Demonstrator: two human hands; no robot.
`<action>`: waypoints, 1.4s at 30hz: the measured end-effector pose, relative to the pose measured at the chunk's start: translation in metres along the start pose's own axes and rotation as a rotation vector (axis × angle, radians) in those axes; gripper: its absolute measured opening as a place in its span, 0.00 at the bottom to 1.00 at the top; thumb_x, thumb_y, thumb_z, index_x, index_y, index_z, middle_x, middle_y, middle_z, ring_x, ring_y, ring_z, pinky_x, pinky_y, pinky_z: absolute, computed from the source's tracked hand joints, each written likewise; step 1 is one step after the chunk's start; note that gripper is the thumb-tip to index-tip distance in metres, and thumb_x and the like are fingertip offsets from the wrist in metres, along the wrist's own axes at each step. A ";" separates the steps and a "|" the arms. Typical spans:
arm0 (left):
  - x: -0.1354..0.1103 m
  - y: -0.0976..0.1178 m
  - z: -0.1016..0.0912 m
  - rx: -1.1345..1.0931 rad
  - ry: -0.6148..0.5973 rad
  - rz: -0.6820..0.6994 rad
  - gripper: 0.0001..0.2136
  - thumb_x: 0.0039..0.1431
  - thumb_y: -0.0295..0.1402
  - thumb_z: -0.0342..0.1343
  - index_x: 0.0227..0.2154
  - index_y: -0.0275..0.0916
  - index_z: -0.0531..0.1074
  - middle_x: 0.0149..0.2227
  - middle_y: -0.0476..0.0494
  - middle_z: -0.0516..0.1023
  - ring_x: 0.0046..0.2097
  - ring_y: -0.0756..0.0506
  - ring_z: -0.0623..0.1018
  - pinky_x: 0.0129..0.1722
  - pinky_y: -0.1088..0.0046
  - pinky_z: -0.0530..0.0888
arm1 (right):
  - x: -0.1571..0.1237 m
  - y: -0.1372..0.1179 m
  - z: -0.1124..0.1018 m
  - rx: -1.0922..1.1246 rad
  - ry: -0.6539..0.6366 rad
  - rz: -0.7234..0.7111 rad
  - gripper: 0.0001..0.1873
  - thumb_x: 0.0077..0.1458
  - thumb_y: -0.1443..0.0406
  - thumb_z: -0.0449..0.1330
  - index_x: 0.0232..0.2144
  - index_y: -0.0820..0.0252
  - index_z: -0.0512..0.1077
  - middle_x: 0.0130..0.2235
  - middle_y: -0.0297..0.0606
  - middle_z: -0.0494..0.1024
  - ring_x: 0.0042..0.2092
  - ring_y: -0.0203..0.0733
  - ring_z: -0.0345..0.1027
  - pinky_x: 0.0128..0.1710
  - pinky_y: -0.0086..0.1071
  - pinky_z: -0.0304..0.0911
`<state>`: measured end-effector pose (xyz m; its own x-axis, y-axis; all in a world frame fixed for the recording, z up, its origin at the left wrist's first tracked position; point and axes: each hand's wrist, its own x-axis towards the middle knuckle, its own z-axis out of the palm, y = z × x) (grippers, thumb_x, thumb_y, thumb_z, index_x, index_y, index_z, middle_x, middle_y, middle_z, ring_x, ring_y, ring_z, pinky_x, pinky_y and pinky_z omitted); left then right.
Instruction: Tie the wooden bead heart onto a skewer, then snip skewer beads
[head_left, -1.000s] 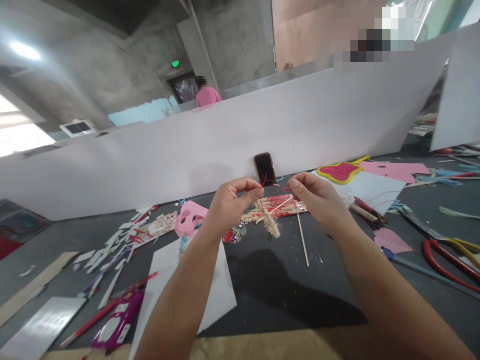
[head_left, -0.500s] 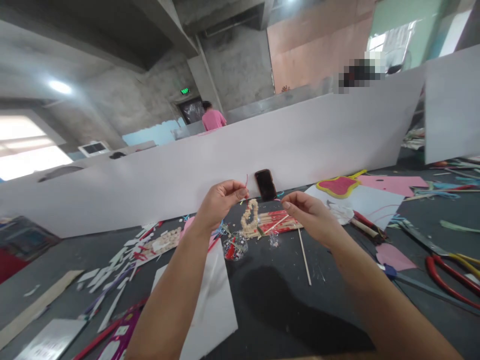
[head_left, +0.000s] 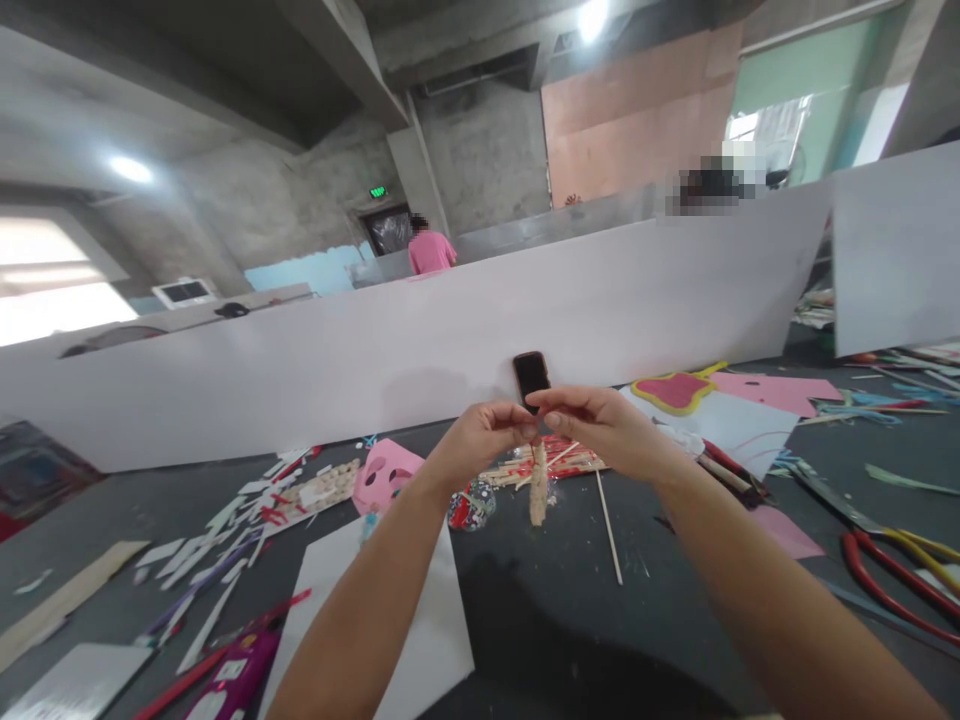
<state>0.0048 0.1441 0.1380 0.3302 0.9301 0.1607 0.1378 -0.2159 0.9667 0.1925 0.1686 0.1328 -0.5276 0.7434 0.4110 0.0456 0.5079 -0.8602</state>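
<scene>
My left hand (head_left: 480,442) and my right hand (head_left: 607,428) meet fingertip to fingertip in front of the phone, both pinched closed. Between them is a thin red string (head_left: 535,444), mostly covered by the fingers. From it hangs a strand of pale beads (head_left: 538,490), seen narrow and edge-on above the dark table. Behind the strand lies a bundle of thin sticks in red-printed wrapping (head_left: 566,459). A clear bag of small colourful pieces (head_left: 472,506) sits left of the beads.
A phone (head_left: 531,375) leans on the white partition (head_left: 360,355). White paper (head_left: 420,620) and a purple glue gun (head_left: 238,672) lie left. A loose stick (head_left: 609,525), red-handled scissors (head_left: 885,570) and a yellow-edged pink shape (head_left: 675,392) are on the right.
My hands have come together from apart, the right moving left and the left moving right. The bead strand has shifted right and turned from an open loop to edge-on.
</scene>
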 end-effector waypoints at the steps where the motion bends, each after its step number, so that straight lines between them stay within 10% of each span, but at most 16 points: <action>1: -0.001 -0.001 0.001 -0.008 -0.011 -0.004 0.11 0.47 0.39 0.63 0.27 0.35 0.73 0.27 0.49 0.75 0.32 0.51 0.72 0.39 0.72 0.66 | 0.000 -0.002 0.000 -0.018 0.003 -0.013 0.13 0.54 0.59 0.57 0.41 0.56 0.74 0.34 0.36 0.75 0.33 0.34 0.65 0.32 0.30 0.62; 17: -0.007 -0.002 0.003 -0.077 -0.091 0.042 0.10 0.50 0.38 0.61 0.29 0.36 0.75 0.29 0.48 0.76 0.34 0.51 0.73 0.39 0.73 0.67 | -0.001 -0.024 0.005 -0.438 0.104 -0.044 0.13 0.56 0.58 0.53 0.23 0.57 0.62 0.20 0.27 0.58 0.21 0.29 0.48 0.20 0.28 0.46; 42: -0.017 -0.004 0.018 -0.101 0.057 0.095 0.11 0.52 0.40 0.59 0.28 0.36 0.72 0.26 0.48 0.75 0.30 0.51 0.71 0.36 0.73 0.66 | -0.009 -0.014 -0.001 -0.206 0.067 0.007 0.17 0.56 0.53 0.54 0.25 0.59 0.66 0.21 0.27 0.55 0.22 0.30 0.46 0.20 0.27 0.44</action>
<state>0.0160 0.1240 0.1280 0.2837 0.9229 0.2605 0.0124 -0.2752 0.9613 0.1971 0.1551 0.1412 -0.4696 0.7710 0.4301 0.2252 0.5757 -0.7861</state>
